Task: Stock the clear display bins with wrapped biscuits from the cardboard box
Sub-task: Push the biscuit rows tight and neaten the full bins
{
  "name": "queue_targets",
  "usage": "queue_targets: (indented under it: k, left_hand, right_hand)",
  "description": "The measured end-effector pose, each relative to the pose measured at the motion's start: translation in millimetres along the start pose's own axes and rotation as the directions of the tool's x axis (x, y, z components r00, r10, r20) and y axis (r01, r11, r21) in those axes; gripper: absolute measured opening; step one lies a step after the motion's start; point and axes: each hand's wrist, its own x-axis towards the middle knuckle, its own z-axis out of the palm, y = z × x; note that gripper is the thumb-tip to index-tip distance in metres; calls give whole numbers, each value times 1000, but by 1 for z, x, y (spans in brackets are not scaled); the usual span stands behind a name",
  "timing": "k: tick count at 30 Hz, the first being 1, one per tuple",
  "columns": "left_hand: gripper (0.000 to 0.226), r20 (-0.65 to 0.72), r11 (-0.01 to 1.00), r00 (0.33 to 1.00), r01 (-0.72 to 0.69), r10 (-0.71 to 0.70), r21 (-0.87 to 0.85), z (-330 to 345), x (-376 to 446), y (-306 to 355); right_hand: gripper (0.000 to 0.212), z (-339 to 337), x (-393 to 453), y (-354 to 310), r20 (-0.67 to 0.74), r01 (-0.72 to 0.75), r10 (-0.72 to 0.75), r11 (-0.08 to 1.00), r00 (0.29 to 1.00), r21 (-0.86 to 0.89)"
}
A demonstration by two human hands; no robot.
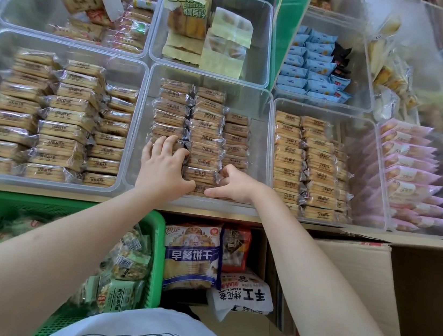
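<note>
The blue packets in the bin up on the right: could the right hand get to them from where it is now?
Probably yes. The right hand is low in the middle bin, touching biscuit packets. The blue packets lie in an open-topped bin, nothing covering them. The hand would have to lift over the clear bin walls between.

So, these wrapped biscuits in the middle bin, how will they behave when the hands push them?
The wrapped biscuits will probably slide easily, since their clear film looks glossy. Standing on edge in rows, they may topple without support. They look likely to crack if the left hand presses hard.
</note>
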Motion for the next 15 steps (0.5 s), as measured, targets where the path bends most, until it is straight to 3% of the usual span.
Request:
queue_targets:
  k: [6, 10, 15]
  left_hand:
    - [73, -9, 1000, 1000, -4, 4, -4, 1, 0, -1]
    - [73, -7, 1000, 1000, -7, 7, -15, 1, -1, -1]
    - [73, -3, 1000, 1000, -1, 1, -8, 0, -1, -1]
  right_hand:
    - [109, 9, 4, -5, -42, 8, -15, 988, 999, -157]
    - [103, 10, 2, -3, -104, 31, -57, 970, 993, -240]
    - [97, 8, -1, -3, -86, 59, -73, 986, 994, -153]
